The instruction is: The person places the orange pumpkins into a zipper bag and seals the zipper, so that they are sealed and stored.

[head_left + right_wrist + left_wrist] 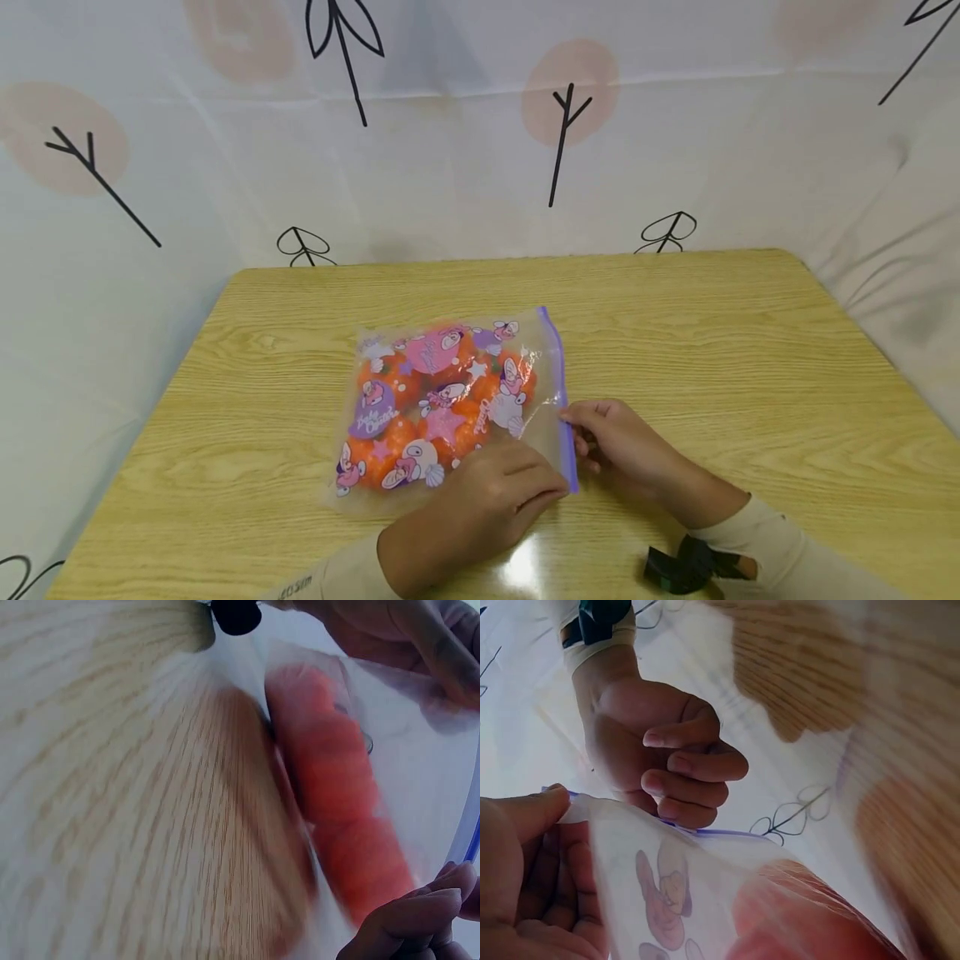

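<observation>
A clear zip bag (536,429) with pink and purple cartoon prints lies on the table, several round orange things (390,442) inside it. Its purple zip strip (561,367) runs down the right side. My left hand (498,492) pinches the near corner of the strip between thumb and finger. Farther along the same edge, my right hand (622,442) grips the strip with thumb and forefinger. In the left wrist view the right hand (664,746) has its fingers curled at the bag's edge. The orange things (337,780) bulge through the film in the right wrist view.
The wood-grain table (750,358) extends around the bag. Behind it hangs a white cloth (465,183) with plant drawings and pink blotches. A black strap (686,567) sits at the right wrist, near the table's front.
</observation>
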Available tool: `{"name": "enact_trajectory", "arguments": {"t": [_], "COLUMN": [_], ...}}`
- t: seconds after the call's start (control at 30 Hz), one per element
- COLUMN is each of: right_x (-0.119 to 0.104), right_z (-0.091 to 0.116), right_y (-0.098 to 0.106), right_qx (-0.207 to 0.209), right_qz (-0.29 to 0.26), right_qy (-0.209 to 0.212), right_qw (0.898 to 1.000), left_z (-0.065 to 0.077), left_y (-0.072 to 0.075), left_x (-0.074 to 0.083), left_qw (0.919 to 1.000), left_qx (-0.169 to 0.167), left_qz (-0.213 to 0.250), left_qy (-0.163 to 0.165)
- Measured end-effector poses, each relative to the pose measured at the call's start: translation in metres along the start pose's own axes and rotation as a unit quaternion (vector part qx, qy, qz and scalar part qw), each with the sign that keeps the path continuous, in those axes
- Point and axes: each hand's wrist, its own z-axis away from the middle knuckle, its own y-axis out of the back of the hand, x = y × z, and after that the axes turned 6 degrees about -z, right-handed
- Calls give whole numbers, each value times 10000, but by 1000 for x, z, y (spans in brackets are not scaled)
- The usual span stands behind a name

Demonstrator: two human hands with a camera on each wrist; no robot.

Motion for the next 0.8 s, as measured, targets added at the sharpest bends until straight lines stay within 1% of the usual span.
{"name": "enact_trajectory", "arguments": {"t": [0.13,0.3,0.4,0.57,0.73,0.8], "right_x": [0,1,-1,-5,-10,-12], "right_z": [-8,-17,-18,-20,-23,-25], "right_y": [4,8,7,6,2,-1], "right_qx": [30,85,238,501,629,643], "right_qz": [-21,-88,-90,-19,155,274], "right_qy": [110,180,158,283,410,455], "right_qw": [9999,9998,9996,9983,9971,9965], "left_z": [-2,-4,-4,-4,-4,-4], "left_y": [1,1,5,13,19,21], "left_x": [-1,-2,-1,-1,-4,-6], "left_qw": [9999,9991,9983,9972,9962,9960], "left_qx": [-149,-352,-434,-540,-669,-681], "left_qz": [32,191,351,477,556,562], "left_qy": [-81,-135,-162,-178,-98,-113]}}
